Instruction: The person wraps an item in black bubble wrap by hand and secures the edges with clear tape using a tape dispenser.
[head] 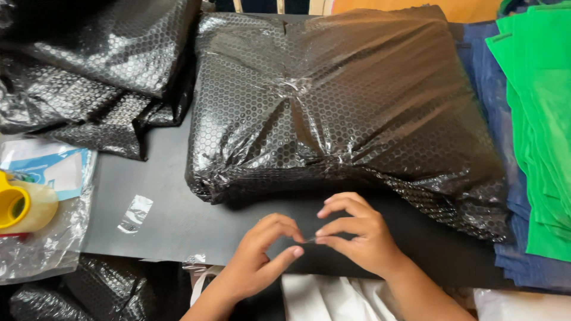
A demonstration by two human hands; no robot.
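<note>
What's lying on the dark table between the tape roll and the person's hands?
In the head view, one loose strip of clear tape lies on the dark table, between the tape roll and the left hand.

Tape roll (18, 207) cut off at the left edge. Green fabric stack (544, 119) runs off the right edge. Item pinched between both hands' fingertips (309, 239) too small to identify. Forearms leave the frame at bottom.

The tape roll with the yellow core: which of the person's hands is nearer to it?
Left. The left hand lies right of the tape roll; the right hand is farther right.
</note>
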